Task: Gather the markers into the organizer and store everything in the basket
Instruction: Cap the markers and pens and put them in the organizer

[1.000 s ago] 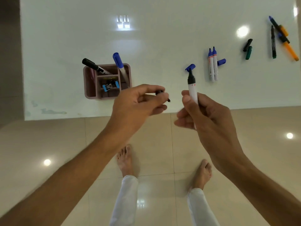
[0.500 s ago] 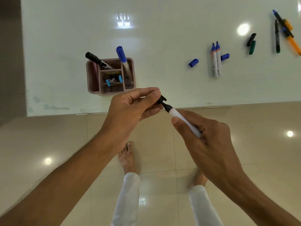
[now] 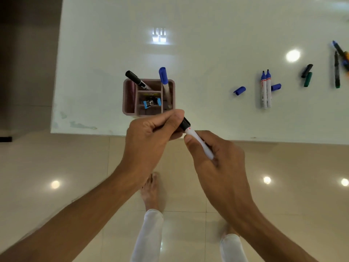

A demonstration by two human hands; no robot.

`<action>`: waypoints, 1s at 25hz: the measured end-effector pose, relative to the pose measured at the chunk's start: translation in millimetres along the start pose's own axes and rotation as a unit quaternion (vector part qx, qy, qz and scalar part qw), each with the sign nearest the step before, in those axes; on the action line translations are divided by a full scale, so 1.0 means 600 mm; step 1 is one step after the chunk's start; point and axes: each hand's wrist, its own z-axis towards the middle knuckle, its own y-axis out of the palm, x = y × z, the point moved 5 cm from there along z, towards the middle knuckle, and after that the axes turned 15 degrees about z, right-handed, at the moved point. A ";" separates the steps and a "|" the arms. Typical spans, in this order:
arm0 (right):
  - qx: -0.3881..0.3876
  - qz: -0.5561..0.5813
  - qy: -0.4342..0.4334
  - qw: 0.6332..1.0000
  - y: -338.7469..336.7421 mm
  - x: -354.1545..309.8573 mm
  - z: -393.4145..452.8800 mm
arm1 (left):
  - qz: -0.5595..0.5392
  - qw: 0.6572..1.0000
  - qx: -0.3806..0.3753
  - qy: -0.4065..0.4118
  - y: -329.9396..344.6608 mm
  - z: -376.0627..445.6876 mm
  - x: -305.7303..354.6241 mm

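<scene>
Nearest, at the frame's centre, the right hand (image 3: 217, 157) is wrapped around the white barrel of a marker (image 3: 198, 141), while the left hand (image 3: 151, 137) pinches its black cap (image 3: 185, 124), fingers curled tight; both grips are clamped on the pen just off the bench (image 3: 207, 35) edge. It looks light, rigid and smooth, so a mid-barrel hold suits it. Just beyond, the pink organizer (image 3: 128, 99) holds a black-capped marker (image 3: 136, 80) and a blue-capped marker (image 3: 163, 77). Farther right lie a loose blue cap (image 3: 239, 90), two uncapped markers (image 3: 265, 89) and more pens. No basket shows.
</scene>
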 end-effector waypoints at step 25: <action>0.181 -0.030 0.068 0.981 -0.153 0.094 -0.011 | 0.384 0.897 0.039 0.214 -0.052 0.212 0.084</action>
